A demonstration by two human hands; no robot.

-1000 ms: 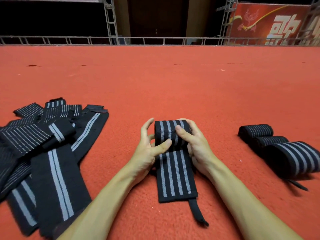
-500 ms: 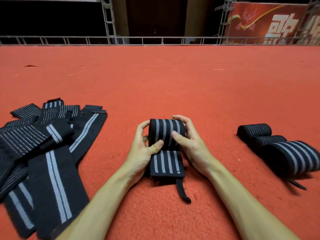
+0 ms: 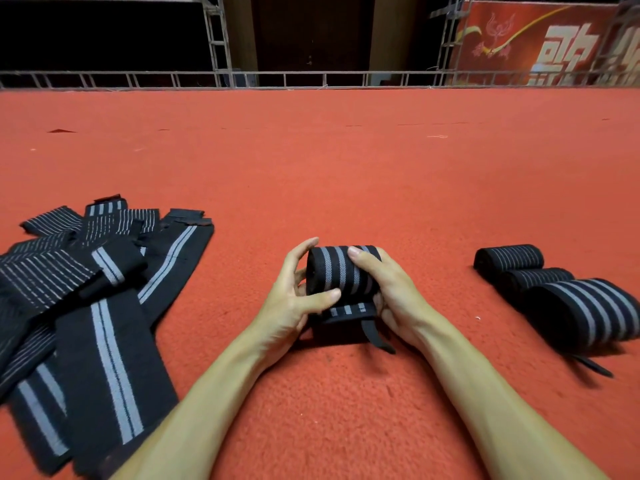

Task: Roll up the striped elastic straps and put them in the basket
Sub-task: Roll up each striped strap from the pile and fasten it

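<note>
A black strap with grey stripes [image 3: 337, 275] is wound into a thick roll on the red carpet in front of me. My left hand [image 3: 289, 304] grips its left end, thumb across the front. My right hand [image 3: 388, 289] holds its right side, fingers over the top. Only a short flat tail and a thin black tab [image 3: 372, 332] stick out beneath the roll. Three finished rolls [image 3: 581, 311] lie side by side at the right. A pile of unrolled striped straps [image 3: 90, 296] is spread flat at the left. No basket is in view.
The red carpet [image 3: 346, 168] stretches far ahead to a low metal railing [image 3: 311, 79]. Behind it stand truss posts and a red banner [image 3: 554, 43] at the back right.
The roll has grown as both hands turned it toward me. The flat length of strap has shrunk from long to a short tail with the tab.
</note>
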